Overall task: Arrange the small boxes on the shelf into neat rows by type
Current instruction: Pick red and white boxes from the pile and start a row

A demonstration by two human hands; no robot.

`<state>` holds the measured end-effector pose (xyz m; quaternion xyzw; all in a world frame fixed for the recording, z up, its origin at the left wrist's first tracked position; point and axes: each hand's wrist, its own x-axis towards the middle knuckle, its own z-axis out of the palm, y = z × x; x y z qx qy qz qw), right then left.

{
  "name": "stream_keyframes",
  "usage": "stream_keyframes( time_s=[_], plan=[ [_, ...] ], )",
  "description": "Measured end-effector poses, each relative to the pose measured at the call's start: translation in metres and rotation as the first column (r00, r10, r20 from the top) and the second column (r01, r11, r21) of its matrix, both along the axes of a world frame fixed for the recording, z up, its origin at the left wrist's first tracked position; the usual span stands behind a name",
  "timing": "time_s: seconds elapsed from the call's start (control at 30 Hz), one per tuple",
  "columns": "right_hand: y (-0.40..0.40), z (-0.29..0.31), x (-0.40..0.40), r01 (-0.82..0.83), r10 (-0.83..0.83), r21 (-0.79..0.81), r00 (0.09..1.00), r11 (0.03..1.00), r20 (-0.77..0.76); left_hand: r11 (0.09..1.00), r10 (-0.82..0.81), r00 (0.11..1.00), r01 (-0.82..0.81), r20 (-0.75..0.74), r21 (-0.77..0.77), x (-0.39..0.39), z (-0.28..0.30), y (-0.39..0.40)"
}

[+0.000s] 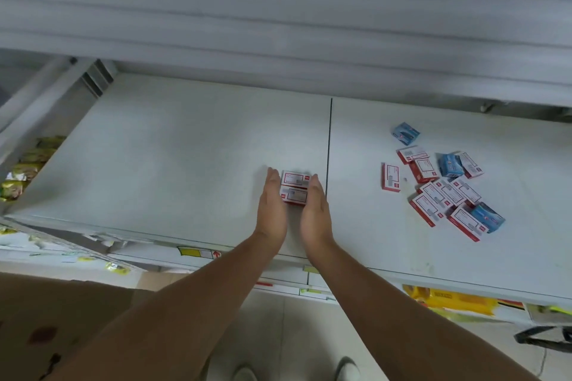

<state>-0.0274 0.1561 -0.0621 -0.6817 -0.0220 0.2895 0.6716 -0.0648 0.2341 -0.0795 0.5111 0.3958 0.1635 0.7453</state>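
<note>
While pressed between flat hands (292, 207), two red-and-white boxes (294, 188), long axes crosswise.

Matt pale shelf (185, 148) board, smooth printed cardboard boxes (445, 192), glossy snack packets (28, 164)

Bare shelf (154, 148) leftward; scattered boxes (442, 185) crowding the right

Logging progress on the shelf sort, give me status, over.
Left hand and right hand flat, pressing two red-and-white boxes square. Loose pile of red and blue boxes unsorted at right. Nothing in the way.
</note>
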Motion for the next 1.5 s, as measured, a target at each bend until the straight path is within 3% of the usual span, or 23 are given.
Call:
stream_keyframes(
  time_s=[0.27, 0.53, 0.67, 0.73, 0.83, 0.93, 1.0, 1.1, 1.17, 1.33, 1.5],
  plan=[
    [0.012, -0.008, 0.031, -0.047, 0.054, -0.118, 0.997, 0.992, 0.060, 0.998, -0.033, 0.997, 0.037, -0.065, 0.051, 0.018, 0.028, 0.007],
    [0.030, 0.007, 0.071, -0.060, 0.070, -0.104, 0.993, 0.993, 0.094, 0.990, -0.087, 0.993, 0.095, -0.082, 0.107, 0.072, -0.012, 0.044],
    [0.022, 0.021, 0.079, -0.057, 0.077, -0.151, 0.989, 0.987, 0.130, 0.974, -0.106, 0.985, 0.131, -0.139, 0.187, 0.063, 0.018, 0.040],
    [0.007, 0.029, 0.078, -0.101, 0.156, -0.229, 0.959, 0.968, 0.236, 0.897, -0.147, 0.966, 0.220, -0.211, 0.383, 0.047, 0.034, 0.035],
    [-0.028, 0.043, 0.083, -0.134, 0.348, -0.446, 0.826, 0.885, 0.443, 0.586, -0.204, 0.863, 0.485, -0.462, 0.648, 0.020, 0.050, 0.039],
    [-0.061, 0.065, 0.096, -0.147, 0.569, -0.659, 0.661, 0.738, 0.490, 0.298, -0.175, 0.741, 0.667, -0.648, 0.682, 0.004, 0.079, 0.035],
    [-0.079, 0.081, 0.104, -0.158, 0.687, -0.775, 0.592, 0.612, 0.422, 0.186, -0.119, 0.706, 0.706, -0.698, 0.683, -0.005, 0.104, 0.023],
    [-0.102, 0.102, 0.108, -0.161, 0.802, -0.878, 0.505, 0.451, 0.319, 0.115, -0.035, 0.666, 0.743, -0.745, 0.659, -0.020, 0.131, 0.001],
    [-0.118, 0.109, 0.107, -0.156, 0.835, -0.898, 0.460, 0.411, 0.302, 0.098, 0.000, 0.638, 0.766, -0.770, 0.635, -0.027, 0.137, -0.016],
    [-0.160, 0.111, 0.089, -0.145, 0.858, -0.911, 0.420, 0.386, 0.296, 0.067, 0.067, 0.600, 0.795, -0.797, 0.604, -0.041, 0.140, -0.065],
    [-0.208, 0.124, 0.073, -0.080, 0.829, -0.910, 0.451, 0.407, 0.331, -0.014, 0.031, 0.656, 0.754, -0.754, 0.656, -0.042, 0.153, -0.096]
  ],
)
